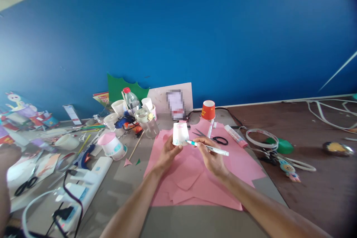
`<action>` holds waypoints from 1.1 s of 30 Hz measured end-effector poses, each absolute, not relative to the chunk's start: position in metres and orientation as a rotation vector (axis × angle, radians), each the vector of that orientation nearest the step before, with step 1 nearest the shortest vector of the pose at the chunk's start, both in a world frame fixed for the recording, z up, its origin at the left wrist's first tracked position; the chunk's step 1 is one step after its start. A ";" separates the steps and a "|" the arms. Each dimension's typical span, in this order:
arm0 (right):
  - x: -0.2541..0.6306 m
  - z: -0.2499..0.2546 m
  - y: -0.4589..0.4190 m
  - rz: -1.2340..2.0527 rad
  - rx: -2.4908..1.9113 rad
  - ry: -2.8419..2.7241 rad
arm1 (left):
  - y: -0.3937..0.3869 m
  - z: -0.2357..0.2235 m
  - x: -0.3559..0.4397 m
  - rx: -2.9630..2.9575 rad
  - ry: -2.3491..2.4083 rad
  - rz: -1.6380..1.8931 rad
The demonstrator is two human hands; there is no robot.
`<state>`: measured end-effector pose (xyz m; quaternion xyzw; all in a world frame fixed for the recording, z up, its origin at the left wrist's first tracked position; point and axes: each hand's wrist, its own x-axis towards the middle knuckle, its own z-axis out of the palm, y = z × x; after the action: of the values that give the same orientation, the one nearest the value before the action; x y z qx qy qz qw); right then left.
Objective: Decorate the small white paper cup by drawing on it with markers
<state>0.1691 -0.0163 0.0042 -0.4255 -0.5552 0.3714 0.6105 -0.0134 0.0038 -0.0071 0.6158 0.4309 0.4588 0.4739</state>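
Note:
A white paper cup (180,132), upside down with pink marks above and teal marks near its rim, is held in my left hand (169,152) by the lower edge. My right hand (210,154) grips a white marker (219,151) with a teal tip end, which points at the cup's lower right side. Both hands are over sheets of pink paper (192,171). Just beyond my right hand lie scissors (220,140) with black handles and a white marker cap or pen (210,128).
A red paper cup (208,110) and a phone (175,104) stand at the back. To the left are a glass jar (147,122), a pink-topped cup (112,145) and a power strip (92,182). Cables (264,141) lie right. Another person's arm (5,178) shows far left.

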 end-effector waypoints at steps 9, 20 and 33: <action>0.170 0.003 -0.016 0.886 -0.977 -1.278 | 0.003 -0.007 -0.013 1.501 1.099 1.109; 0.169 0.005 -0.017 0.903 -0.966 -1.276 | 0.003 -0.006 -0.012 1.475 1.046 1.112; 0.171 0.001 -0.015 0.913 -0.908 -1.291 | 0.003 -0.006 -0.012 1.500 1.115 1.102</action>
<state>0.1709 -0.0151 0.0014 -0.3938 -0.5598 0.3959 0.6122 -0.0120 0.0031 -0.0056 0.6113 0.4543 0.4490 0.4672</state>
